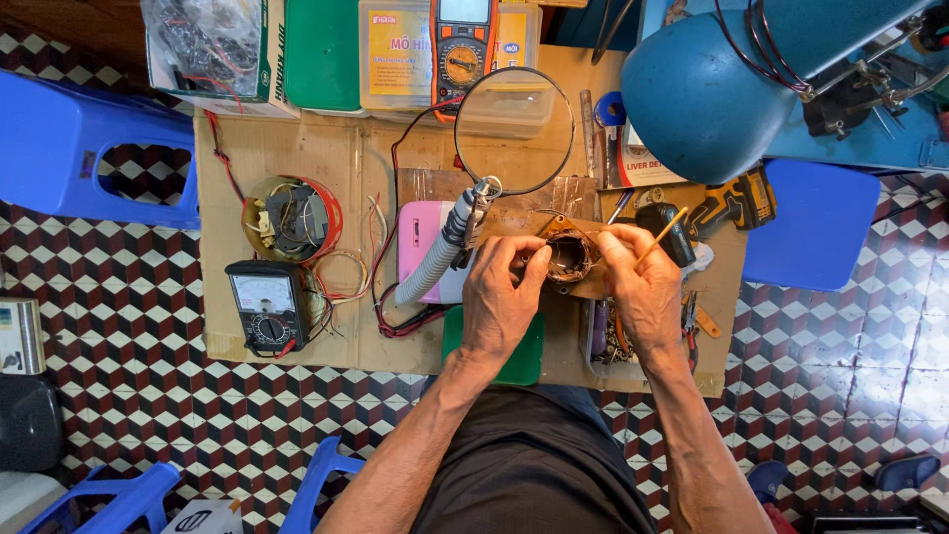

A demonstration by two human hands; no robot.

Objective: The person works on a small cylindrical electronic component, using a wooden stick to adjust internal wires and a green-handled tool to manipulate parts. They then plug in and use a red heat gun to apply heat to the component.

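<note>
From the head camera, both hands meet over the middle of the cardboard-covered bench, working on a small round motor stator wound with copper wire. The left hand has its fingers closed on the stator's near left edge, steadying it just above the bench. The right hand pinches a thin wooden stick between narrowed fingers, its lower end angled toward the winding. This looks like the stage of tucking or seating the wire into the core; the next move seems to call for a gentle, well-aimed press, without scraping the wire. An analog meter lies well apart at left, and a magnifying glass stands just behind the hands.
</note>
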